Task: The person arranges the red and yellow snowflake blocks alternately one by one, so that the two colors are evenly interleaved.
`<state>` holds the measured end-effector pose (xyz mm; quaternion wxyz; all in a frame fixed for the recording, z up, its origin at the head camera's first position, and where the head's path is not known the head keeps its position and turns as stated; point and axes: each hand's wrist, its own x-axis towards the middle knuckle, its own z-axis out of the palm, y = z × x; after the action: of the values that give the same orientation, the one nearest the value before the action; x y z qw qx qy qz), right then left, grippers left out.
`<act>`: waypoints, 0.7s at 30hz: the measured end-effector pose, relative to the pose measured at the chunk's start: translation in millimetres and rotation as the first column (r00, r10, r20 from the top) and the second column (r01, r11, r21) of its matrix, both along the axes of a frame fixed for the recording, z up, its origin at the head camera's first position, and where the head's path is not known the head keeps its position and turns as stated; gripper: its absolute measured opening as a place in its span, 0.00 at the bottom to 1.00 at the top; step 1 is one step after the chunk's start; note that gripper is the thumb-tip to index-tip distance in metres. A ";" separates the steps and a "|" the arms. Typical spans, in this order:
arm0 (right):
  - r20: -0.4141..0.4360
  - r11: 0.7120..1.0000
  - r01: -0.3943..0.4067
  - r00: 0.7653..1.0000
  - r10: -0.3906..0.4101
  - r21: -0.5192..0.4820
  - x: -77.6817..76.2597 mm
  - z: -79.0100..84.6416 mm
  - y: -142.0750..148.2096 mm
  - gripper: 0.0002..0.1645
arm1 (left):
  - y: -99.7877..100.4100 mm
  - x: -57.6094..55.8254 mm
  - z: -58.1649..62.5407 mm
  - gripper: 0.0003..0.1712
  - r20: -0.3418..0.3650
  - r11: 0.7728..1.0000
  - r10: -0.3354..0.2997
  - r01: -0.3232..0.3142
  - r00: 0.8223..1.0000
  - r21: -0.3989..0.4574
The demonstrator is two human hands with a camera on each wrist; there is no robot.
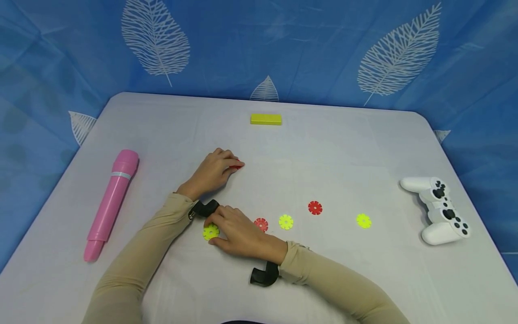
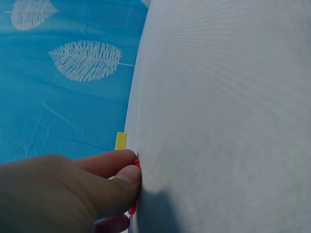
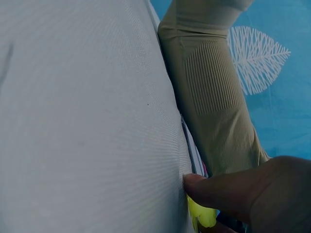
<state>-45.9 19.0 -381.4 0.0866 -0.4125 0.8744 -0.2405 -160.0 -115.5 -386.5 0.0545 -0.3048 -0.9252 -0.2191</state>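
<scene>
In the head view my left hand [image 1: 212, 172] pinches a red notched plastic disc [image 1: 238, 165] near the middle of the table. That red disc [image 2: 132, 209] shows only in part behind the thumb in the left wrist view. Closer to me, my right hand [image 1: 239, 231] has thumb and forefinger at the edges of a yellow-green notched disc [image 1: 211, 232]. The right wrist view shows this yellow disc [image 3: 202, 214] beside the thumb. Just past the right hand lies another red disc [image 1: 261, 224], partly covered by it.
Rightward lie a yellow disc [image 1: 285, 222], a red disc [image 1: 315, 207] and another yellow disc [image 1: 363, 220]. A yellow block [image 1: 265, 119] sits at the back. At the left is a pink microphone-shaped stick [image 1: 111, 202], at the right a white game controller [image 1: 439, 210].
</scene>
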 end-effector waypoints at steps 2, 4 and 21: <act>0.020 1.000 -0.013 1.000 0.013 -0.015 -0.1 0.2 0.2 0.17 | -0.1 0.1 0.0 0.13 -0.001 1.000 -0.001 0.001 1.000 -0.001; 0.049 0.999 -0.029 0.998 0.031 -0.037 -0.2 0.1 0.3 0.17 | -0.2 -0.1 -0.4 0.13 -0.002 1.000 -0.001 0.001 1.000 -0.001; -0.023 0.974 -0.208 0.978 0.207 -0.093 -0.3 -3.5 0.4 0.20 | 0.1 1.1 -2.8 0.12 -0.032 1.000 -0.001 0.001 0.999 0.015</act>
<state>-46.2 19.5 -384.9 0.0856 -0.5067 0.8147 -0.2688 -158.9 -115.4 -389.3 0.0714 -0.3084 -0.9224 -0.2213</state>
